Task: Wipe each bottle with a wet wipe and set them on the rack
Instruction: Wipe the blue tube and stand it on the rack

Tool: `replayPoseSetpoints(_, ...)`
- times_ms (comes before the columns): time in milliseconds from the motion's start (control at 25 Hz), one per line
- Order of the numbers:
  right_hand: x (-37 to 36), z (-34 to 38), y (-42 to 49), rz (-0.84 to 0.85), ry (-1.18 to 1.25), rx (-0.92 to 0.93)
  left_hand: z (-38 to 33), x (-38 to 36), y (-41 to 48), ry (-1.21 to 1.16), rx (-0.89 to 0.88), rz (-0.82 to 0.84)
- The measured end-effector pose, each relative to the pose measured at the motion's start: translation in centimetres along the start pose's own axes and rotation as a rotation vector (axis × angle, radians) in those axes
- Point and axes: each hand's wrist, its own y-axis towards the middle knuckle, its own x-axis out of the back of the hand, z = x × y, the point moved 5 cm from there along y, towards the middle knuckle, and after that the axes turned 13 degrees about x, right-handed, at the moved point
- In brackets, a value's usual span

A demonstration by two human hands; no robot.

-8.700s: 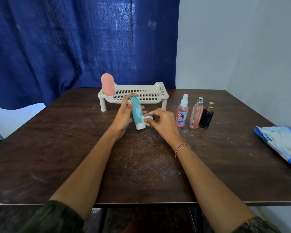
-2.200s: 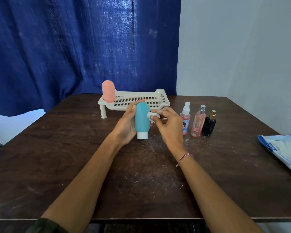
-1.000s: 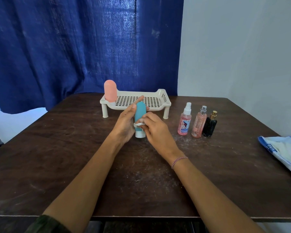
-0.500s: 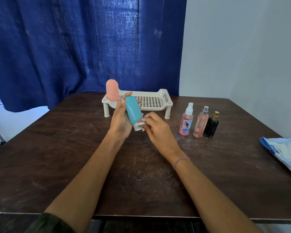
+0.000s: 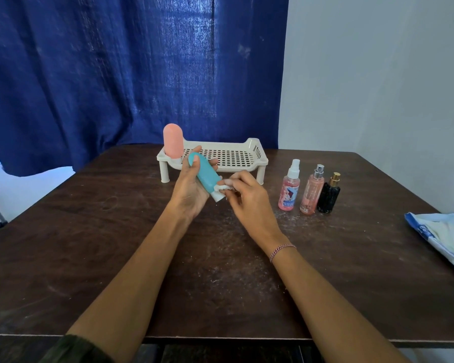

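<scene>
My left hand (image 5: 190, 189) grips a teal bottle (image 5: 204, 174) with a white cap, tilted with the cap toward my right hand. My right hand (image 5: 247, 197) pinches a small white wet wipe (image 5: 223, 188) against the bottle near its cap. Behind them stands a cream perforated rack (image 5: 228, 156) on short legs, with a pink bottle (image 5: 173, 139) upright at its left end. To the right, on the table, stand a pink spray bottle with a white top (image 5: 289, 189), a pink spray bottle with a silver top (image 5: 312, 191) and a black bottle with a gold cap (image 5: 329, 194).
The dark wooden table (image 5: 89, 244) has white dust in its middle. A blue and white wipe pack (image 5: 442, 234) lies at the right edge. A blue curtain (image 5: 116, 74) hangs behind the table, and a pale wall stands at the right.
The teal bottle has tilted further, its top leaning left, and my right hand has moved the wipe down to the cap end. The view has shifted slightly.
</scene>
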Motion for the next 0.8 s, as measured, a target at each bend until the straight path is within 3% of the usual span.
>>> replayPoseSetpoints(320,-0.1,0.6,0.0,0.039,-0.005,0.096,0.0,1.0,0.3,-0.148,-0.011,-0.124)
replayPoseSetpoints(640,0.7,-0.7,0.0,-0.169,0.066,-0.006,0.8,-0.5,0.0,-0.024,0.051,-0.043)
replayPoseSetpoints(800,0.5,-0.8,0.0,-0.183,0.099,-0.031,0.8,-0.3,0.0,-0.150,0.029,-0.098)
